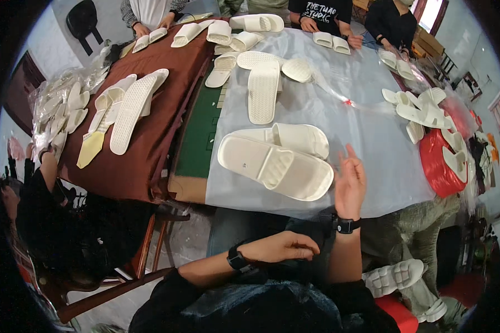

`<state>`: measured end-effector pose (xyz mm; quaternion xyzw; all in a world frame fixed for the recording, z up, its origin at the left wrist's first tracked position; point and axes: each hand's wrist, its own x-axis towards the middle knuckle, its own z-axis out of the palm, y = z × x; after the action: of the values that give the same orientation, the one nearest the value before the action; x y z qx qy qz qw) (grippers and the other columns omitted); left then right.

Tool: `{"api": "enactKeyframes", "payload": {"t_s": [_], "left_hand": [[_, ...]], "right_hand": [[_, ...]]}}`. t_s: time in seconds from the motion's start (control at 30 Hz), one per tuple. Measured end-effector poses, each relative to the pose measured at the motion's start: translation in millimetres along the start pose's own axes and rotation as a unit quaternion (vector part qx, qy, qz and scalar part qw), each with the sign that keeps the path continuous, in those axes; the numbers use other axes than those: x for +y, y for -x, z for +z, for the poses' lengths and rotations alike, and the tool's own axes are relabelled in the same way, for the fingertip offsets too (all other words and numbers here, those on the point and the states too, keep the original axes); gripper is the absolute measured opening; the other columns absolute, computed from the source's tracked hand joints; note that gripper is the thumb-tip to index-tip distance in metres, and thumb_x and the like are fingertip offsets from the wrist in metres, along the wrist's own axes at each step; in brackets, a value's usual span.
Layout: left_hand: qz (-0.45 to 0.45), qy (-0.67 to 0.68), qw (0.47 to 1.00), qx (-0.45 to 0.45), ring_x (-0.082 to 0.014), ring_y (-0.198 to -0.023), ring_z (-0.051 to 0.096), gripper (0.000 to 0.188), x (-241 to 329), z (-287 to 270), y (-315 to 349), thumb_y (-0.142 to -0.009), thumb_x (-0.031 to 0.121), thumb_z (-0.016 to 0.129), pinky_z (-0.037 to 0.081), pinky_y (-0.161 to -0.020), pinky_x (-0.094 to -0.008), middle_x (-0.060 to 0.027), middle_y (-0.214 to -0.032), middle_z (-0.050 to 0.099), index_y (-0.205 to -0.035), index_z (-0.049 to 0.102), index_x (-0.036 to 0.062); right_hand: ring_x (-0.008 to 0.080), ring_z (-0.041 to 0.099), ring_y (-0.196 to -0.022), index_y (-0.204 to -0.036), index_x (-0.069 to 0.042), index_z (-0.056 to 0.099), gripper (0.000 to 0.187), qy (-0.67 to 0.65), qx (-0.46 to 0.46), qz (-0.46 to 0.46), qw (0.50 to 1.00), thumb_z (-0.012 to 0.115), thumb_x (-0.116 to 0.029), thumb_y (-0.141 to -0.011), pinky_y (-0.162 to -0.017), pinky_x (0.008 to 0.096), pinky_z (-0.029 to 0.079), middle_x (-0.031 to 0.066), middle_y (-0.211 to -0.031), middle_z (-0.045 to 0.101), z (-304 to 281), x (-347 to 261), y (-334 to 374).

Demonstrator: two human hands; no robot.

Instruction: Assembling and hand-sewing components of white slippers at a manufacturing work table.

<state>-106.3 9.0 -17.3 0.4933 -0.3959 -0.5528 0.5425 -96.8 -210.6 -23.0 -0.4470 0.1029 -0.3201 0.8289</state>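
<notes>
A pair of cream slide sandals point(300, 172) lies on the pale grey plastic sheet point(383, 161) in front of me, the nearer one partly overlapping the farther. Close beside the toe of the nearer slide is my right hand point(351, 180), its fingers stretched out and nothing in it. My left hand point(289, 247) hovers over my lap, short of the table's front edge. Its fingers are loosely bent with the thumb apart, and it holds nothing. Past the pair, another slide point(263, 94) rests sole up across a second one.
Left of the sheet, more slides point(130, 114) and a yellow paper piece point(91, 149) lie on a brown cloth point(128, 175). Slides point(425, 111) are piled at the right by a red plastic-wrapped bundle point(441, 164). Several people sit around the table, handling slides.
</notes>
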Motion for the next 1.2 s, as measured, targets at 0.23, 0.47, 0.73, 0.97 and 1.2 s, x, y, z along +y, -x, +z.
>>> {"api": "enactKeyframes", "payload": {"t_s": [0.23,0.47,0.73,0.97,1.2], "left_hand": [[0.165,-0.244,0.886,0.359,-0.0180,-0.095,0.064,0.015,76.2,-45.6,41.7,-0.088,-0.001,0.060,0.048,-0.088,-0.0304,-0.0079,-0.096,0.069,-0.101,0.066,-0.0003],[0.152,-0.530,0.733,0.399,-0.0342,-0.115,0.054,0.025,70.0,-100.9,42.0,-0.075,0.004,0.075,0.046,-0.094,-0.0417,-0.0129,-0.110,0.061,-0.099,0.068,0.0045],[0.168,-0.631,0.705,0.277,-0.0453,-0.129,0.035,0.027,25.0,-133.6,-5.3,-0.066,0.021,0.079,0.035,-0.107,-0.0533,-0.0135,-0.128,0.047,-0.092,0.071,0.0165],[0.092,-0.653,0.705,0.260,-0.0356,-0.111,0.048,0.046,21.6,-121.3,-26.0,-0.081,0.026,0.067,0.043,-0.090,-0.0506,-0.0128,-0.115,0.052,-0.124,0.057,0.0110],[0.087,-0.622,0.678,0.383,-0.0340,-0.097,0.053,0.052,36.5,-99.0,-61.1,-0.084,0.017,0.063,0.045,-0.084,-0.0414,-0.0160,-0.108,0.056,-0.131,0.048,0.0001]], "right_hand": [[0.0155,0.057,-0.092,-0.102,-0.006,0.058,0.011,0.088,0.033,-0.072,0.993,0.054,-0.016,-0.099,-0.085,0.0318,0.045,0.0050,-0.099,0.060,-42.3,-47.4,17.2],[0.0103,0.052,-0.077,-0.099,-0.003,0.059,0.012,0.091,0.119,-0.120,0.981,0.058,-0.014,-0.097,-0.072,0.0252,0.042,0.0012,-0.087,0.054,-63.3,-74.7,27.1],[0.0103,0.048,-0.075,-0.102,-0.004,0.056,0.012,0.141,0.265,-0.169,0.939,0.055,-0.014,-0.097,-0.064,0.0222,0.038,0.0003,-0.088,0.052,-97.2,-119.5,30.7],[0.0341,0.059,-0.090,-0.094,0.003,0.067,0.028,0.492,0.228,-0.274,0.794,0.060,-0.024,-0.095,-0.082,0.0462,0.046,0.0209,-0.097,0.066,-83.7,-121.7,51.6],[0.0390,0.056,-0.087,-0.092,0.004,0.067,0.029,0.620,0.131,-0.249,0.732,0.059,-0.024,-0.093,-0.081,0.0476,0.044,0.0241,-0.096,0.060,-83.7,-113.1,47.2]]}}
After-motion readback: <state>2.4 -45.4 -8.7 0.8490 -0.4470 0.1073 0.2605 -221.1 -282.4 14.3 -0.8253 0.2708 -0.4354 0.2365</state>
